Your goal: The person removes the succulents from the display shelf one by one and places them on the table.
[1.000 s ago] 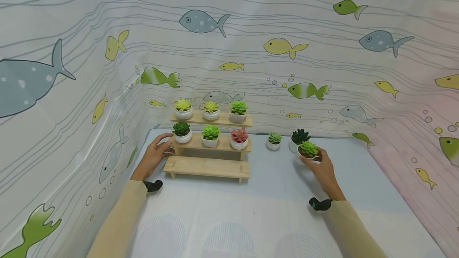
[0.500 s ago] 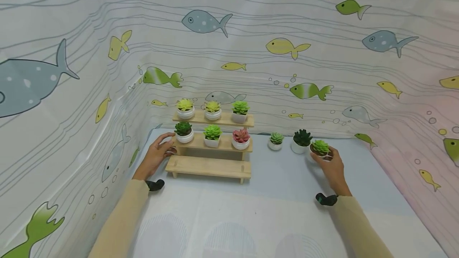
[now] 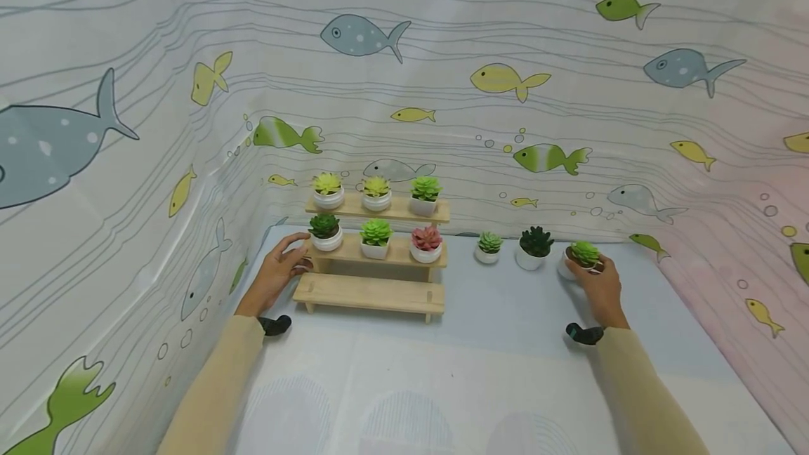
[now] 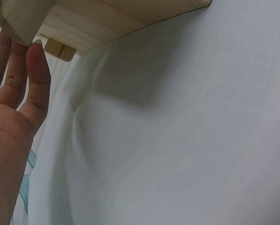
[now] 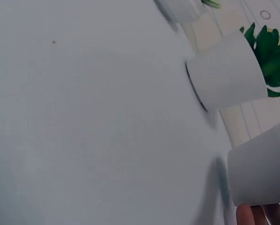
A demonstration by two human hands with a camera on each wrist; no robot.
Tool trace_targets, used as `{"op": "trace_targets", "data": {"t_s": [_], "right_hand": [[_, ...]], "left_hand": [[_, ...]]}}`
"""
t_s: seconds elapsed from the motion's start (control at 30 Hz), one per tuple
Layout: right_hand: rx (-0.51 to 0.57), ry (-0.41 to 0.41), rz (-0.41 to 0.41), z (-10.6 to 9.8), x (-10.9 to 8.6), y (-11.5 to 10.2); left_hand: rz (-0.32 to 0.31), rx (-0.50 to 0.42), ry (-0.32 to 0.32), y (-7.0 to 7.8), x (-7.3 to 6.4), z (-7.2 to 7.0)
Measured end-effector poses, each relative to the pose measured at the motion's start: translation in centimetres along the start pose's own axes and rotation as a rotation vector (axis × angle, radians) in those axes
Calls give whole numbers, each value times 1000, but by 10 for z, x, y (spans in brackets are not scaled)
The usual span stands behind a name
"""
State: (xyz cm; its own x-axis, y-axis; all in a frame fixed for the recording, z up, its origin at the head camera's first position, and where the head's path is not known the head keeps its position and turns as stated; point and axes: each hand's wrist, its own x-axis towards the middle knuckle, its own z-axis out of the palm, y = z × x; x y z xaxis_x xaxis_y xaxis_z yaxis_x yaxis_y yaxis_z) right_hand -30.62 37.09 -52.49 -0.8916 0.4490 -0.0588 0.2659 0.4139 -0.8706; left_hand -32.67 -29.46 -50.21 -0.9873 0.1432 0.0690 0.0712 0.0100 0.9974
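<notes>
At the far right of the table my right hand (image 3: 600, 290) grips a white pot holding a bright green succulent (image 3: 584, 254). In the right wrist view that tilted pot (image 5: 259, 168) has fingertips (image 5: 245, 214) along its side, and its base is close to the tabletop. My left hand (image 3: 275, 271) holds the left end of the middle tier of a wooden plant stand (image 3: 369, 293). Thumb and fingertips meet at the board's corner in the left wrist view. Beside the right hand, a dark green succulent (image 3: 536, 241) and a small pale green one (image 3: 489, 247) stand in white pots.
The stand's top tier bears two yellow-green succulents (image 3: 327, 192) and a green one (image 3: 425, 194). On its middle tier stand a dark green (image 3: 325, 230), a bright green (image 3: 376, 237) and a red succulent (image 3: 426, 243). Fish-patterned cloth walls (image 3: 455, 34) enclose the table (image 3: 411, 364).
My right hand has carried the green succulent to the right, away from the dark green one, and lowered it near the table. The left hand has stayed at the stand.
</notes>
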Motion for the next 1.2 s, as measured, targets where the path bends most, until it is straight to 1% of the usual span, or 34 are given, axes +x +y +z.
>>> {"op": "trace_targets", "data": {"t_s": [0.1,0.23,0.53,0.83,1.1,1.2], "right_hand": [[26,2,43,-2,4,0],[24,6,77,-2,9,-1],[19,18,99,-2,18,0],[14,26,98,-1,22,-1],[10,-1,122,-2,23,-2],[13,-15,116,-2,23,-2]], "left_hand": [[2,0,-6,1,0,0],[2,7,-6,2,-1,0],[-1,10,-1,2,-2,1],[0,2,-6,2,-2,0],[-2,-4,-8,3,-2,0],[-4,7,-3,2,-1,-1]]}}
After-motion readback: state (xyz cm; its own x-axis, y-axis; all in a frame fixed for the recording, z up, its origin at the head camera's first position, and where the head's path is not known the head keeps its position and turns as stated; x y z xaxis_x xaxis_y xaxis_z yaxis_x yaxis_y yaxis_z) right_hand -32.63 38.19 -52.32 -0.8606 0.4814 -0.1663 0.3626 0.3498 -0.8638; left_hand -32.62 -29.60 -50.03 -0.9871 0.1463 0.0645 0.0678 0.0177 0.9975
